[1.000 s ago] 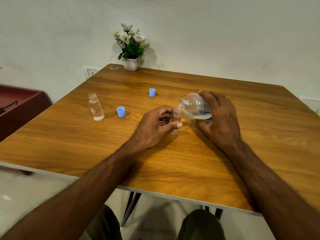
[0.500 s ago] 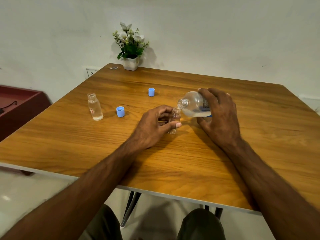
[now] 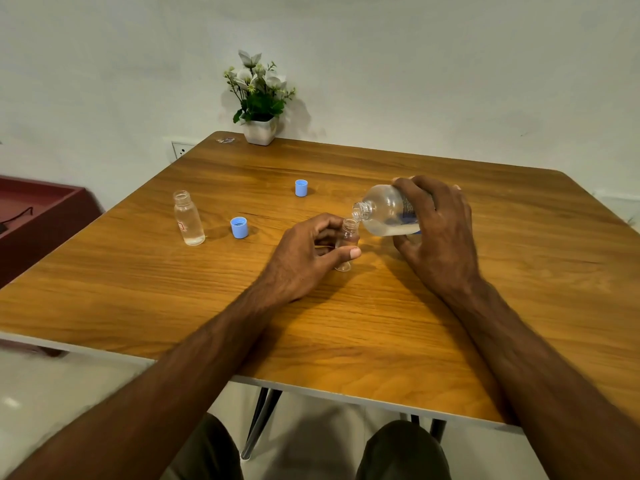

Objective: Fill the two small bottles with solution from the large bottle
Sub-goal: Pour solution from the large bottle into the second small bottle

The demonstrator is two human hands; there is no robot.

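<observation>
1. Holding entry, nearest: left hand (image 3: pixel 304 258), fingers and thumb curled round the small clear plastic bottle (image 3: pixel 346 244) with no cap, which stands upright on the wooden counter (image 3: pixel 346 341). It looks nearly empty; the level cannot be read.
2. Right hand (image 3: pixel 440 230), just right of it, wrapped over the large clear round-shouldered bottle (image 3: pixel 384 213) with a blue-printed label, gripping it from above. Liquid pools along its lower side.
3. Key relation: the large bottle's long axis lies close to level, running right to left, its open threaded mouth just above and touching or nearly touching the small bottle's mouth. The small bottle's axis is upright. Judgement: the pour turns on keeping the two mouths aligned while tilting further; a slip would spill onto the counter.
4. Farther left: light blue ribbed plastic cap (image 3: pixel 239 227), open side up.
5. Beyond, left: second small clear bottle (image 3: pixel 188 219), upright, uncapped, apparently filled.
6. Farther back, centre: second light blue cap (image 3: pixel 301 187).
7. Far edge: white square pot of artificial white flowers (image 3: pixel 259 131).
</observation>
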